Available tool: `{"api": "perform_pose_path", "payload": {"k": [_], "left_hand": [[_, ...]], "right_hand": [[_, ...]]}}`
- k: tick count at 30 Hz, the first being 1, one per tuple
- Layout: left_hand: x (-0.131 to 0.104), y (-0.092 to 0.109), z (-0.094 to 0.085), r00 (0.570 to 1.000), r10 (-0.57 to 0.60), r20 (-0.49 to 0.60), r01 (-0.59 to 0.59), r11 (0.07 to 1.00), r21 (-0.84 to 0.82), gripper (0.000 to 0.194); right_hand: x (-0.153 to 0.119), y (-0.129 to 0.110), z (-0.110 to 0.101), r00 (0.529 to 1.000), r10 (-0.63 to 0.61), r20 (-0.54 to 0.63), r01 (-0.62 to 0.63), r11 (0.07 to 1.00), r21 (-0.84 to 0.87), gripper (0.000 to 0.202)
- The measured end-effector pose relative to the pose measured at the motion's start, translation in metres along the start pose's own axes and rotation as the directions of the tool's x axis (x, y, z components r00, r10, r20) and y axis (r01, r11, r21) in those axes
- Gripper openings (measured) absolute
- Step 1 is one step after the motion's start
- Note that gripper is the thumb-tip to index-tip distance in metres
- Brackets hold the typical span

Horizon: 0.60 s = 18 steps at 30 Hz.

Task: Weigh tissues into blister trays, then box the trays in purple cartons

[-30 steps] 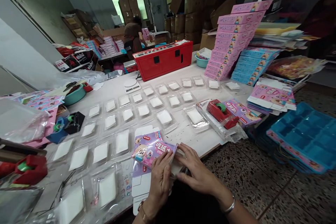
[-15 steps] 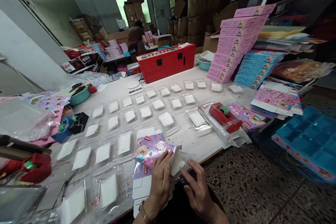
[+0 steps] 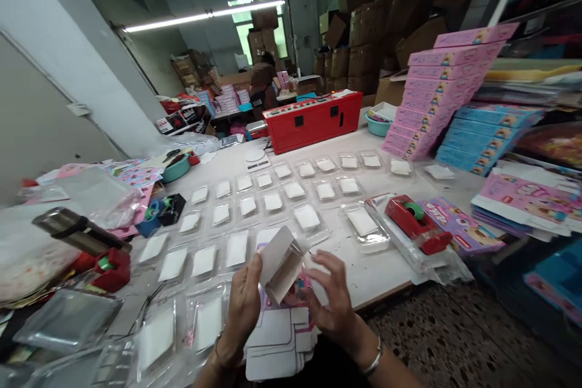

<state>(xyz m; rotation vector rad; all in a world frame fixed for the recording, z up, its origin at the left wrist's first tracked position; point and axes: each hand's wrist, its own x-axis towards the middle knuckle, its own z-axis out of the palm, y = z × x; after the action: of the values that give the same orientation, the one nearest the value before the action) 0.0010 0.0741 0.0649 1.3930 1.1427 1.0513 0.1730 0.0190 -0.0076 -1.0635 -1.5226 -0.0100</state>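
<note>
A small printed carton is tilted up above the near edge of the table, its open end and bare grey-white inside facing me. My left hand grips its left side, thumb along the edge. At the right of the opening, my right hand has curled fingers around a white flap; slight blur hides the exact contact. Beneath the hands lies a stack of flattened cartons with white flaps. Left of them, clear plastic trays with white sheets stand in rows.
A red tape dispenser rests on plastic bags at the right, before stacked pink boxes and blue boxes. A red machine stands at the back. A metal flask lies at the left. Another person works far behind.
The carton has been raised from the stack and turned so its open end shows. My right hand has moved up to its opening. The view has swung left.
</note>
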Motion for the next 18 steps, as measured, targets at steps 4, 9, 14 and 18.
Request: {"api": "perform_pose_path", "payload": {"k": [4, 9, 14, 18], "left_hand": [[0.028, 0.005, -0.019, 0.988, -0.151, 0.03, 0.154, 0.953, -0.261, 0.05], [0.046, -0.016, -0.023, 0.989, -0.075, 0.128, 0.122, 0.903, -0.412, 0.069], [0.04, -0.028, -0.016, 0.983, -0.024, 0.18, 0.113, 0.858, -0.501, 0.044], [0.043, -0.028, -0.004, 0.999, 0.052, -0.013, -0.052, 0.87, -0.49, 0.02]], "right_hand": [[0.016, 0.018, 0.014, 0.966, 0.237, 0.106, -0.253, 0.951, 0.176, 0.059], [0.02, 0.038, 0.041, 0.968, 0.215, 0.128, -0.244, 0.925, 0.291, 0.052], [0.037, 0.041, 0.024, 0.972, -0.021, 0.233, -0.038, 0.969, 0.245, 0.052], [0.06, 0.043, 0.006, 0.922, -0.203, 0.329, 0.128, 0.964, 0.234, 0.036]]}}
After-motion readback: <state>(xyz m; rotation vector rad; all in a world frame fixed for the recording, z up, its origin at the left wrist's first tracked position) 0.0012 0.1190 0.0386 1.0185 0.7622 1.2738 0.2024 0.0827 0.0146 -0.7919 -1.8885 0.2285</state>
